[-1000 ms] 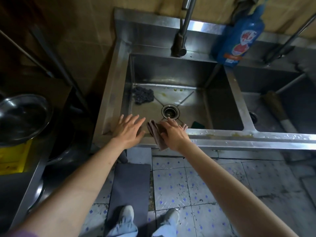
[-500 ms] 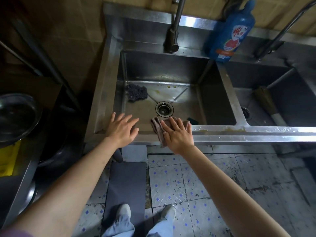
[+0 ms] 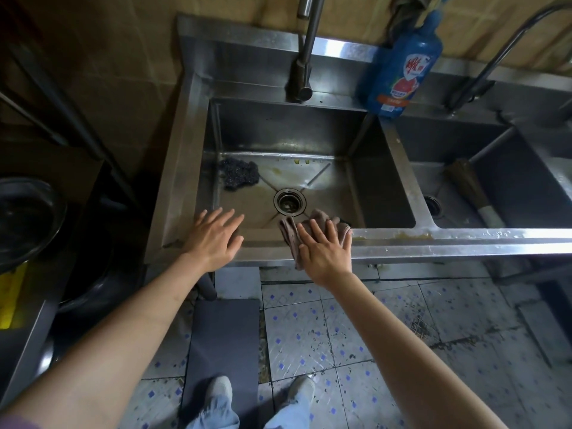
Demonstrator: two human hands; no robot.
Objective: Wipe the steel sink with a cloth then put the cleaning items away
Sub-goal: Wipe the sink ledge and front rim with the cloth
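Observation:
A steel sink (image 3: 464,241) with two basins fills the middle of the view. My right hand (image 3: 325,252) lies flat, fingers straight, pressing a brownish-pink cloth (image 3: 289,233) onto the sink's front rim. My left hand (image 3: 213,236) rests open on the front left corner of the rim, holding nothing. A dark steel-wool scourer (image 3: 240,174) lies on the left basin's floor, left of the drain (image 3: 289,202). A blue detergent bottle (image 3: 402,63) stands on the back ledge between the basins.
A tap (image 3: 305,51) rises behind the left basin and another (image 3: 495,51) behind the right. A brush (image 3: 473,193) lies in the right basin. A metal bowl (image 3: 28,218) sits on a counter at left. A dark mat (image 3: 224,345) covers tiled floor by my feet.
My right hand flattened from a curled grip to straight fingers and slid the cloth rightward along the front rim. My left hand stayed on the rim's left corner.

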